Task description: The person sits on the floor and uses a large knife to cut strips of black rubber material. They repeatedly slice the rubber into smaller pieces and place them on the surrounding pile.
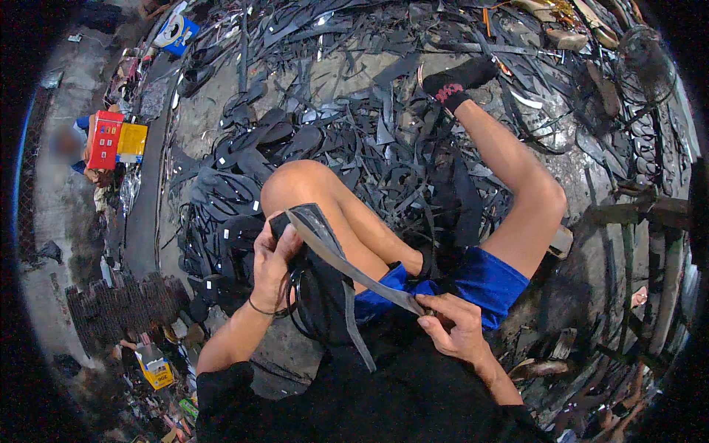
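Note:
A long grey-black rubber strip [346, 264] stretches between my two hands across my lap. My left hand [270, 267], beside my raised left knee, is closed on its upper end, thumb pressed on a dark rubber piece there. Lower and to the right, my right hand [455, 325] pinches the strip's other end between thumb and fingers. Whether a small tool is also in that hand, I cannot tell. A narrower tail of rubber [354, 332] hangs down in front of my black shirt.
Black flip-flops [221, 196] lie heaped left of my knee. Dark rubber offcuts [384, 125] cover the floor ahead, around my bent legs. At the left are a red box [105, 140], a yellow carton [156, 371] and a ridged dark mat [122, 308]. Wooden bars [650, 214] stand at right.

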Demonstrator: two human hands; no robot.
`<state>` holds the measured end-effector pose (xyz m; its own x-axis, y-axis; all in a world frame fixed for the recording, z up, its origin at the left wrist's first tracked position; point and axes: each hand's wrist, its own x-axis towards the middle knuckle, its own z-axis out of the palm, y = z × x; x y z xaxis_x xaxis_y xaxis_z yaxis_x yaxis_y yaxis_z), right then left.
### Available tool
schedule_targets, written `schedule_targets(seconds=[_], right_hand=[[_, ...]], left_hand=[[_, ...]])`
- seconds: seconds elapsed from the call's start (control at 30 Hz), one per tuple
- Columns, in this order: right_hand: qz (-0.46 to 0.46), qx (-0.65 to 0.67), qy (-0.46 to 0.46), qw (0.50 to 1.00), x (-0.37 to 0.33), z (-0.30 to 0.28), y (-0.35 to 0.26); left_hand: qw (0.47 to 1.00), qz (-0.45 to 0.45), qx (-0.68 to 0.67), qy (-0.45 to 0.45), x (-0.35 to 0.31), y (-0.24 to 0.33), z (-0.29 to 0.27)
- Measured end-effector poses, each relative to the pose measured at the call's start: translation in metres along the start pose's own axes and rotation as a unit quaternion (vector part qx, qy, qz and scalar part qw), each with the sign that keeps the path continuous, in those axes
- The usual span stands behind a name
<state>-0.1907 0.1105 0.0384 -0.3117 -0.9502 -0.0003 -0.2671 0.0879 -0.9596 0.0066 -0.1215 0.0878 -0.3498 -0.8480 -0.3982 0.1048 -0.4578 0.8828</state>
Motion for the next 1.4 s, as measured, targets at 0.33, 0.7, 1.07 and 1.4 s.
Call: schedule_targets(seconds=[0.33, 0.7, 1.07, 1.4], right_hand=[[-0.065, -0.104, 0.048, 0.991, 0.059, -0.021, -0.036], [-0.061, -0.113, -0.077, 0.989, 0.112, -0.055, -0.081], [0.036, 0.100, 0.220, 0.970, 0.105, -0.099, -0.035], [0.093, -0.106, 0.177, 0.974, -0.024, -0.033, 0.004]], left_hand=[[0.981, 0.059, 0.158, -0.097, -0.007, 0.011, 0.020], [0.979, -0.015, 0.147, -0.138, -0.010, 0.020, 0.035], [0.964, 0.145, -0.202, 0.091, 0.048, 0.028, 0.040], [0.918, -0.142, -0.370, 0.004, 0.012, -0.073, 0.127]])
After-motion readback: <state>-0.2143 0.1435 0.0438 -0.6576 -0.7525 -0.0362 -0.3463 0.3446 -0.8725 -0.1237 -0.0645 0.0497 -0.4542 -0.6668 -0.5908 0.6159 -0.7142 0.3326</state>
